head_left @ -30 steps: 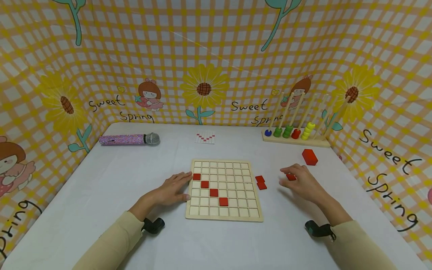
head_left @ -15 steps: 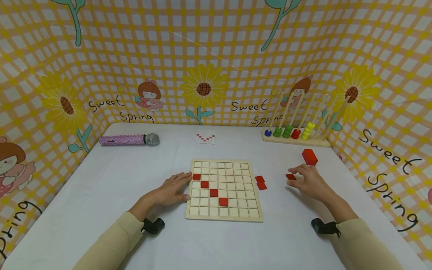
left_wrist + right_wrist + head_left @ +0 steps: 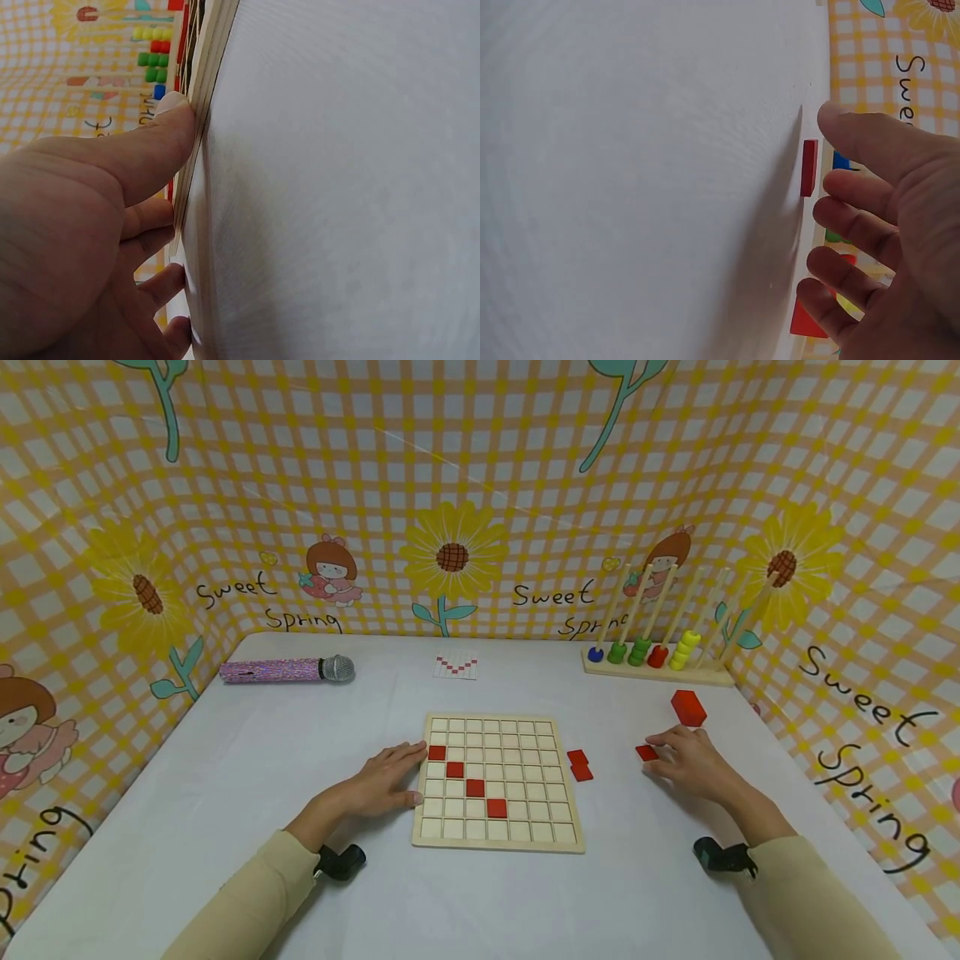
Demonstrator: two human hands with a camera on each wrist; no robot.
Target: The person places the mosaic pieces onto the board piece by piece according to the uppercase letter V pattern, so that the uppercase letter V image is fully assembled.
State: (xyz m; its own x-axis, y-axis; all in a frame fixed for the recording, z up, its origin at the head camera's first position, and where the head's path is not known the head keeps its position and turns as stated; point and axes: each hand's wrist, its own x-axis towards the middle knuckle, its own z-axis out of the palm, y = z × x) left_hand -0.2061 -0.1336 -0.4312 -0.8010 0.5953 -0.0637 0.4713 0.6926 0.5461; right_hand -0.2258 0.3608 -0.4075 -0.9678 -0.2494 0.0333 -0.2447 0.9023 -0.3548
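A wooden grid board (image 3: 517, 752) lies mid-table with red square tiles (image 3: 475, 788) in a diagonal of its cells. At its left edge my left hand (image 3: 382, 781) rests, thumb and fingertips touching the side; the left wrist view shows the thumb (image 3: 161, 139) against the board edge (image 3: 210, 60). On the right, my right hand (image 3: 686, 764) hovers round a loose red tile (image 3: 646, 752), thumb and index finger spread apart. In the right wrist view this tile (image 3: 808, 169) stands just beyond the fingertips, not pinched. Two more red tiles (image 3: 579, 766) lie beside the board's right edge.
A red hexagonal block (image 3: 688, 708) sits just beyond my right hand. Behind it stands a peg rack (image 3: 656, 672) with coloured beads. A small pattern card (image 3: 455, 665) lies at the back, and a glittery microphone (image 3: 285, 671) at the back left.
My right hand has shifted right, then lowered slightly, so its thumb and index finger now sit at the loose red tile's right side. The left hand and board have not moved.
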